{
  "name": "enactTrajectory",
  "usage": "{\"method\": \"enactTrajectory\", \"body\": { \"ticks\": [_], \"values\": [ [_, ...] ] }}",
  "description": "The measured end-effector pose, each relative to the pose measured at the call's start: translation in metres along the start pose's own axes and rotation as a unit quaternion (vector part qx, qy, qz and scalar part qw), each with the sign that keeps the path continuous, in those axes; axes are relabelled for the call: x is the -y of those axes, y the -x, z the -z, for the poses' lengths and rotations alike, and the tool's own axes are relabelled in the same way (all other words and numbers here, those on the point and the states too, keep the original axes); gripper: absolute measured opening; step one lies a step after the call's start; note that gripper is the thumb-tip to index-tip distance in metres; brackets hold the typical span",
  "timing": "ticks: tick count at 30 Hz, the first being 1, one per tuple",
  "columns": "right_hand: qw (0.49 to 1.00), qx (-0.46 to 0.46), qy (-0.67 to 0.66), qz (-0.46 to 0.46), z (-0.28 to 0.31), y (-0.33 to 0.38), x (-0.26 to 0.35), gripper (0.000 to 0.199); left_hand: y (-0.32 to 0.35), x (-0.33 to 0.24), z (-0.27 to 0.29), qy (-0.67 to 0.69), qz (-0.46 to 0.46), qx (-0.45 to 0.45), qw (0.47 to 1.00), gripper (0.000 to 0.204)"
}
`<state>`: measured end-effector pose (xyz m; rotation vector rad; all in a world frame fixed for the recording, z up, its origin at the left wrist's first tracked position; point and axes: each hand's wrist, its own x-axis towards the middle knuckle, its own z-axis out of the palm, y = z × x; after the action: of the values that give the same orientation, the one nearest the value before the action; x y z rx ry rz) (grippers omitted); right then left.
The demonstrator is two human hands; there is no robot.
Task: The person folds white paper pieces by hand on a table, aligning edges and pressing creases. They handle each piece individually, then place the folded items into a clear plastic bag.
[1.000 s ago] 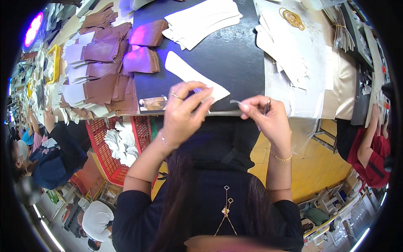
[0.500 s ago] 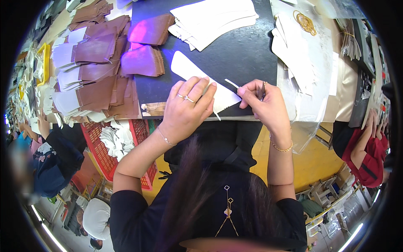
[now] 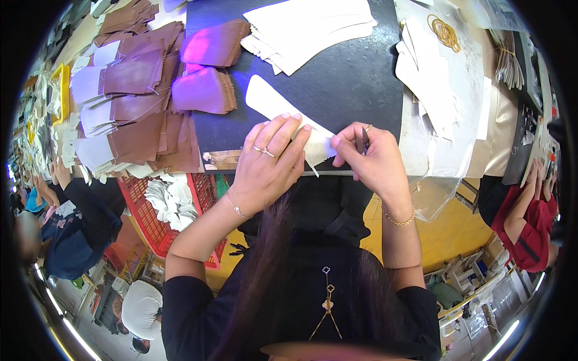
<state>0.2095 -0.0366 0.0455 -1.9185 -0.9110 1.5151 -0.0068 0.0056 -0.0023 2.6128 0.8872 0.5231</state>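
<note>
On the black mat, a curved white cut piece (image 3: pixel 269 99) lies slanted. My left hand (image 3: pixel 272 147) rests over its lower middle, fingers stretched out flat and close together. A thin white strip (image 3: pixel 312 169) sticks out below those fingertips, over the mat's near edge. At the right end of the piece, the thumb and forefinger of my right hand (image 3: pixel 372 155) are pinched at its edge; what lies between them is hidden. Tucked among that hand's fingers is a small dark tool (image 3: pixel 360 139), perhaps tweezers; its kind is unclear.
A stack of white pieces (image 3: pixel 313 30) lies at the mat's back. Brown pieces (image 3: pixel 208 90) are piled left. More white pieces (image 3: pixel 426 84) and yellow rubber bands (image 3: pixel 444 33) lie right. Below left stands a red crate (image 3: pixel 144 210) holding white scraps. People work on both sides.
My right hand has moved slightly left and down to the piece's right end. The thin strip seen at its fingertips earlier no longer shows there. My left hand stays on the piece.
</note>
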Motion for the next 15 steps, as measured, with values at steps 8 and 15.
{"method": "enactTrajectory", "body": {
  "ticks": [8,15],
  "values": [
    [0.999,-0.008,0.050,0.011,-0.0035,-0.0018,0.0058,0.019,-0.0027,0.0027,0.0005,0.024,-0.007,-0.017,1.000,0.050],
    [0.998,-0.010,0.056,0.000,-0.0036,-0.0028,0.0065,0.021,-0.0038,-0.0008,0.0024,0.003,0.000,0.019,1.000,0.062]
  ]
}}
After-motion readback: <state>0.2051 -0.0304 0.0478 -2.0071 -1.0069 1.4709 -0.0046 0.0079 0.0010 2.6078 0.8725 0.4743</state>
